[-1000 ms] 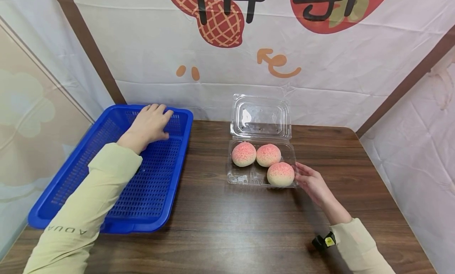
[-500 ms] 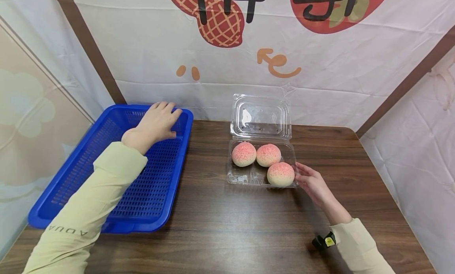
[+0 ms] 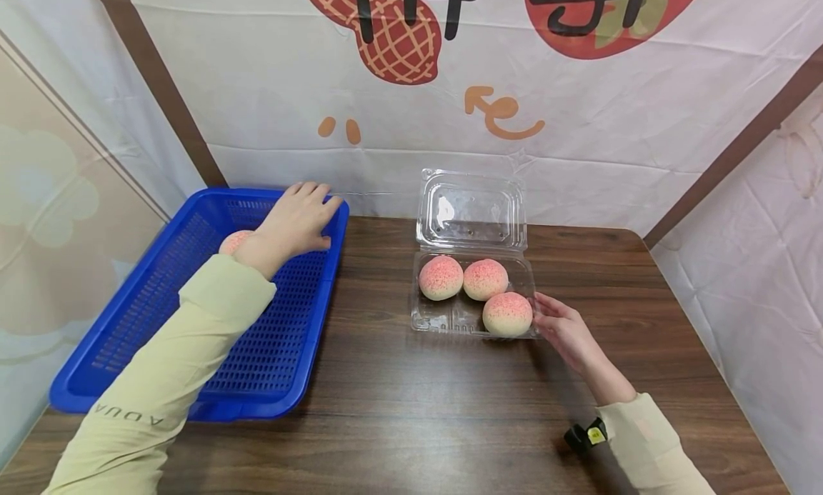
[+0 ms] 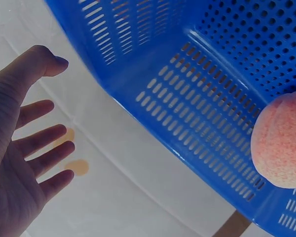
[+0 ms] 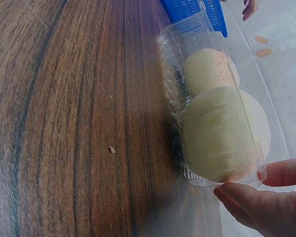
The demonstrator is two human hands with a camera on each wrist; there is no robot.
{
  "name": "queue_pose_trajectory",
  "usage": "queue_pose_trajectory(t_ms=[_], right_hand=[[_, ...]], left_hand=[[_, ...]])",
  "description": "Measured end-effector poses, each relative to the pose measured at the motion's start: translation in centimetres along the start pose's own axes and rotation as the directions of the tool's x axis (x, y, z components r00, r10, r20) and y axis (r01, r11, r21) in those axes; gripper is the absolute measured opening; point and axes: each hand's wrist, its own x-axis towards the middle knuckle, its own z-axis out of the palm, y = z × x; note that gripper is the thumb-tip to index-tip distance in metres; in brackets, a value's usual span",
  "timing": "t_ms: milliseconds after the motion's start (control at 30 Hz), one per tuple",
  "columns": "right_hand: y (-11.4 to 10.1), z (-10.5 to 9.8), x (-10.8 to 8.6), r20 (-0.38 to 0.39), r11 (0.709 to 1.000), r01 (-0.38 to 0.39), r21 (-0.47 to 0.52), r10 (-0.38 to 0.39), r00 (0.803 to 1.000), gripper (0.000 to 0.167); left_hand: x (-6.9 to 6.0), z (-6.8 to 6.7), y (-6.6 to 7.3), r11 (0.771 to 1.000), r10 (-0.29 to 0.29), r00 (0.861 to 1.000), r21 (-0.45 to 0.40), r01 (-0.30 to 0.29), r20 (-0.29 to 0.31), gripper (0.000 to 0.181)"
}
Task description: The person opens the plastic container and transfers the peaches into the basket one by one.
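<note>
My left hand (image 3: 297, 222) hovers over the back of the blue plastic basket (image 3: 334, 288), fingers spread and holding nothing. In the left wrist view, the same hand (image 4: 15, 153) is apart from the basket wall. A pink-topped bun (image 4: 281, 140) lies inside the basket, partly hidden behind my wrist in the head view. At the right, my right hand (image 3: 566, 332) grips the side edge of a clear plastic clamshell box (image 3: 429, 323). Its lid (image 3: 472, 213) stands raised at the back. Inside are a left bun (image 3: 441, 278), a middle bun (image 3: 486, 280) and a front bun (image 3: 507, 314).
A brown wood-grain table (image 3: 398, 409) carries the basket and box. A printed white cloth (image 3: 270, 109) hangs behind the table. Beside the right sleeve sits a small black object with a yellow label (image 3: 585, 436).
My left hand has moved right and slightly away over the basket, uncovering the bun behind the wrist. The right hand and the box have stayed put.
</note>
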Motion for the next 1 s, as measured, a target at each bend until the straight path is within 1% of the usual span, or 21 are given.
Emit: queue_pose_trajectory(t_ms=[233, 733, 1000], right_hand=[[0.1, 0.0, 0.0, -0.002, 1.000, 0.001, 0.008, -0.001, 1.000, 0.054], [0.0, 0.1, 0.0, -0.001, 1.000, -0.001, 0.011, 0.001, 1.000, 0.054], [0.0, 0.1, 0.0, 0.000, 1.000, 0.001, 0.020, -0.001, 1.000, 0.054]], left_hand=[[0.3, -0.2, 0.4, 1.000, 0.006, 1.000, 0.000, -0.006, 0.007, 0.066], [1.1, -0.3, 1.4, 1.000, 0.026, 1.000, -0.008, -0.026, 0.009, 0.070], [1.5, -0.4, 1.7, 0.999, 0.043, 0.999, -0.022, -0.044, -0.024, 0.070]])
